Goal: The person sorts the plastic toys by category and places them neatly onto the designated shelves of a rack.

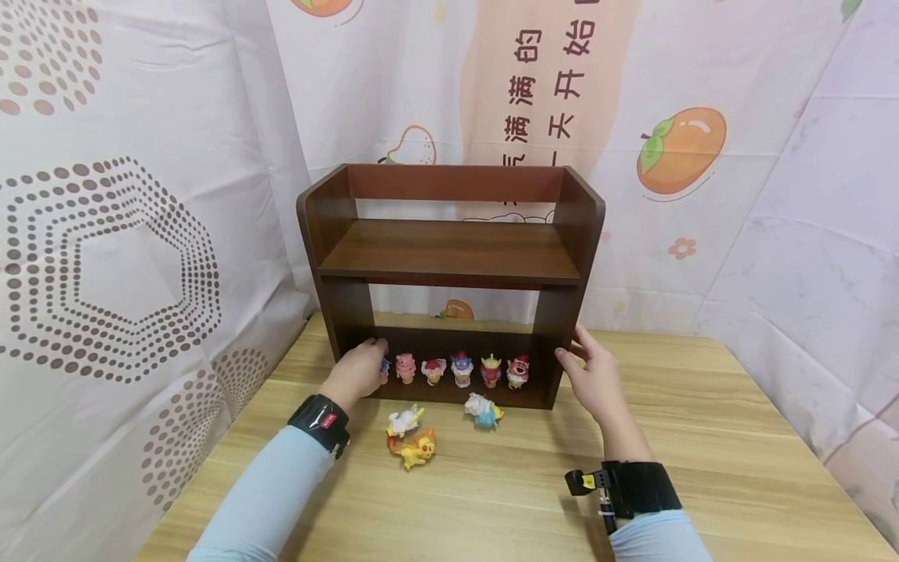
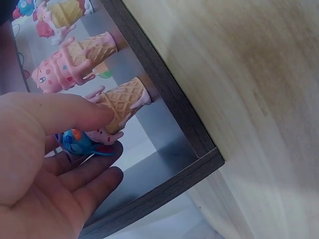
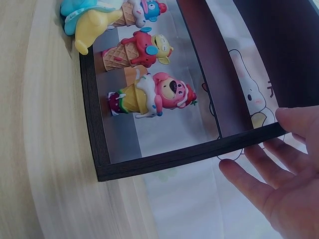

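Observation:
At the left end of the brown wooden shelf unit's (image 1: 449, 273) bottom tier, my left hand (image 1: 360, 368) pinches a blue-headed ice-cream-cone figurine (image 2: 122, 104). The thumb lies on its cone and the fingers are underneath in the left wrist view. Beside it stands a pink cone figurine (image 2: 70, 64). My right hand (image 1: 591, 375) holds the unit's right side panel (image 3: 199, 152), thumb at the front edge and fingers along the outer face. Further cone figurines line the same tier, including a red one (image 3: 129, 52) and a pink bear (image 3: 167, 94) at the right end.
Figurines lie on the wood-grain table (image 1: 492, 499) before the unit: a white one (image 1: 403, 421), a yellow-orange one (image 1: 414, 449) and a white-blue-yellow one (image 1: 483, 410). The unit's upper tier (image 1: 449, 246) is bare. Printed curtains (image 1: 702, 257) hang behind and at the left.

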The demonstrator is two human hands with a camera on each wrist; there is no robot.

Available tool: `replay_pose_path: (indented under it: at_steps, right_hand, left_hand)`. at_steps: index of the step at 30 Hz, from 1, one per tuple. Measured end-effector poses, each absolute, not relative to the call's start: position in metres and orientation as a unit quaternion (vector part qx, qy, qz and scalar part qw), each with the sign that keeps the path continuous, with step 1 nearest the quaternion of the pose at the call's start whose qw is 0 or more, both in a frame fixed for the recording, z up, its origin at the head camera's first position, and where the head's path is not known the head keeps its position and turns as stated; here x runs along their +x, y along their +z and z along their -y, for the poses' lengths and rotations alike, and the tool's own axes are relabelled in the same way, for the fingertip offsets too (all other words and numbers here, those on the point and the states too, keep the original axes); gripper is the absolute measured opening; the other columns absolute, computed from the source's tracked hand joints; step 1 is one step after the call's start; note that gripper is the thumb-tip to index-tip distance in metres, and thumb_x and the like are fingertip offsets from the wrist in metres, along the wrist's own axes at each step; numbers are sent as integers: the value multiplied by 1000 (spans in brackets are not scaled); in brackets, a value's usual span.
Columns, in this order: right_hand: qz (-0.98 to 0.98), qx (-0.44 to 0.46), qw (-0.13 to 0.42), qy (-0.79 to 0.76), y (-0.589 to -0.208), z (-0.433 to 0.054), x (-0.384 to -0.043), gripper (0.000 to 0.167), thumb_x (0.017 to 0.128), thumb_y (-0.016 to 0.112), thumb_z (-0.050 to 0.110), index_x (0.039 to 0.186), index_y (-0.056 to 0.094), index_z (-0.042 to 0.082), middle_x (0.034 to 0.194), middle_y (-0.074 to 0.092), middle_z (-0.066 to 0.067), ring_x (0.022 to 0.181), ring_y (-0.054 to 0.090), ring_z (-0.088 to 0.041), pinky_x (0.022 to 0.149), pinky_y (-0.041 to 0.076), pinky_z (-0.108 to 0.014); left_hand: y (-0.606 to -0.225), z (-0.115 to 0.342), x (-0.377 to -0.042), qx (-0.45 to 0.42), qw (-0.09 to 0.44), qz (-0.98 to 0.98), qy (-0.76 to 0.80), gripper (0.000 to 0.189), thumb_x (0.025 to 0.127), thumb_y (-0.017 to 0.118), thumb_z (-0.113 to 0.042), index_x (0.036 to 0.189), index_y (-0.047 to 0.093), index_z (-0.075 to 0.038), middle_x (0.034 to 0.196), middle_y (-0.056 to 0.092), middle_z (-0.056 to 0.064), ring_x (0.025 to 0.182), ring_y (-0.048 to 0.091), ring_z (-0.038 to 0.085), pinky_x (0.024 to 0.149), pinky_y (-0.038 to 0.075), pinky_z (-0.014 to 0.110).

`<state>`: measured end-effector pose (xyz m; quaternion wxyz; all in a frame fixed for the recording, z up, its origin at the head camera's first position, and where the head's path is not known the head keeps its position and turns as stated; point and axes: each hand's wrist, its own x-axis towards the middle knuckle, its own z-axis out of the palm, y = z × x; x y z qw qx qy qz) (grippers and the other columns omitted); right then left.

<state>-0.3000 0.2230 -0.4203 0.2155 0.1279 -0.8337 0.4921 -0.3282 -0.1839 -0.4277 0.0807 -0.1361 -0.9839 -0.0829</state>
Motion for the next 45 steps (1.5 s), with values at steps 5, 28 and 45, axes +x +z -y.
replay_pose_path:
  at_steps: [5, 28, 45]
  right_hand:
    - [833, 130, 219, 491, -420, -223, -299, 52, 101, 63, 9, 151, 50, 12, 142, 57, -20, 119, 62, -41, 89, 53, -49]
    - [838, 119, 217, 486, -420, -222, -299, 55, 101, 64, 11, 153, 48, 16, 142, 58, -17, 121, 62, -39, 89, 54, -47]
    - [840, 118, 219, 483, -419, -223, -299, 58, 101, 64, 12, 155, 46, 18, 143, 57, -17, 121, 62, -39, 89, 53, -48]
  left_hand:
    - [-427, 184, -327, -147, 83, 983, -76, 46, 82, 85, -11, 120, 61, 1, 106, 63, 16, 95, 65, 29, 83, 55, 42]
    - [-418, 185, -323, -166, 100, 976, -100, 55, 77, 88, -7, 123, 60, 2, 116, 61, 19, 99, 63, 31, 88, 54, 43]
    - [-386, 185, -302, -184, 129, 964, -140, 54, 77, 79, 1, 127, 60, 0, 123, 62, 19, 103, 63, 29, 88, 54, 44]
